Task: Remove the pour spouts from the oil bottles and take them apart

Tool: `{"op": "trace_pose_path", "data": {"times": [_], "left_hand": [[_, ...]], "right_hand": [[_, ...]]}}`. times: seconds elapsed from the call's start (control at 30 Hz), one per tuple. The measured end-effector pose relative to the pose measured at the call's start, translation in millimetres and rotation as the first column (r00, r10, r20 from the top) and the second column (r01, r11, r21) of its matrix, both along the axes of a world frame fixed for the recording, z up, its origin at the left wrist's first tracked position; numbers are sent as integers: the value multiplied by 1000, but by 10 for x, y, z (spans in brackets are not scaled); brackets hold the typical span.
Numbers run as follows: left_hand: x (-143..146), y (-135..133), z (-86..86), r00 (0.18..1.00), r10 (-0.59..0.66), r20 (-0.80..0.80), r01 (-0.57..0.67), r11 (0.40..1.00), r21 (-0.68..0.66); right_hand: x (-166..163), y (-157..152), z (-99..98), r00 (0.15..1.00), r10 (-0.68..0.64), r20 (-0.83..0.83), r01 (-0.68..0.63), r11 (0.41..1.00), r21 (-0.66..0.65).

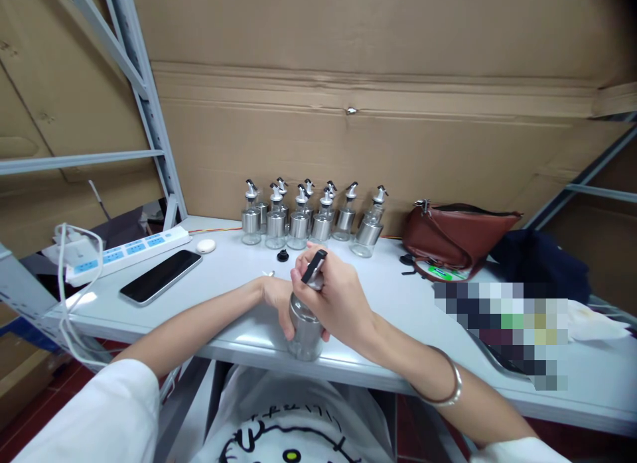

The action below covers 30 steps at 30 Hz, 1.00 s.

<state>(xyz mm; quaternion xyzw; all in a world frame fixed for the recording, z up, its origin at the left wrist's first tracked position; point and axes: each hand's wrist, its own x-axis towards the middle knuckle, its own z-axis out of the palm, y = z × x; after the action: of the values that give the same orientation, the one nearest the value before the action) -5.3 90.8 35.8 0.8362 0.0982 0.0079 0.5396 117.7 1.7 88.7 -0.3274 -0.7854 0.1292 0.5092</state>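
Glass bottle (305, 333) near table (398, 287) edge, left hand (279, 298) with fingers round its body, right hand (338, 290) with fingers gripping its spout (314, 267), more bottles (298, 225) behind.

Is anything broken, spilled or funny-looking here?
Yes, two little things. The cardboard behind the row of bottles has a small torn-looking spot with something pale showing. And one small black piece lies loose on the table, in front of the bottles. I see no spill.

A phone (162, 277) lies beside a power strip (128, 255).
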Motion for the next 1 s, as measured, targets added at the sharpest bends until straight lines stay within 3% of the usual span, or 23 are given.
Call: {"op": "trace_pose_path", "data": {"times": [0.1, 0.17, 0.23, 0.37, 0.43, 0.5, 0.6, 0.67, 0.8, 0.9, 1.0], "left_hand": [[47, 6, 3, 977, -211, 18, 210, 953, -220], [76, 1, -11, 980, -179, 90, 197, 943, -269], [95, -11, -31, 984, -122, 130, 155, 946, -285], [101, -41, -45, 988, -36, 149, 78, 954, -289], [96, -50, -38, 987, -6, 159, 52, 956, -288], [90, -55, -29, 985, 11, 171, 40, 955, -294], [86, -60, -20, 982, -13, 190, 72, 949, -306], [90, -64, -19, 980, -30, 198, 90, 949, -303], [98, -64, -31, 979, -34, 201, 96, 946, -309], [92, -58, -45, 982, -29, 187, 88, 943, -320], [82, -51, -63, 983, 19, 181, 46, 936, -350]], "right_hand": [[53, 20, 82, 996, 44, -80, -68, 944, -324], [89, 47, 143, 978, 90, -187, -172, 853, -493], [116, 83, 182, 937, 130, -325, -299, 780, -550], [134, 162, 173, 795, 191, -576, -546, 638, -542], [144, 204, 162, 745, 206, -634, -607, 604, -516], [181, 244, 186, 744, 221, -631, -598, 642, -480], [324, 273, 287, 813, 210, -543, -453, 814, -364], [460, 250, 352, 867, 219, -447, -361, 895, -263], [666, 116, 356, 950, 310, -34, -311, 930, -194], [683, 34, 270, 936, 201, 288, -161, 975, -155], [651, 41, 204, 900, 164, 403, -116, 983, -142]]}}
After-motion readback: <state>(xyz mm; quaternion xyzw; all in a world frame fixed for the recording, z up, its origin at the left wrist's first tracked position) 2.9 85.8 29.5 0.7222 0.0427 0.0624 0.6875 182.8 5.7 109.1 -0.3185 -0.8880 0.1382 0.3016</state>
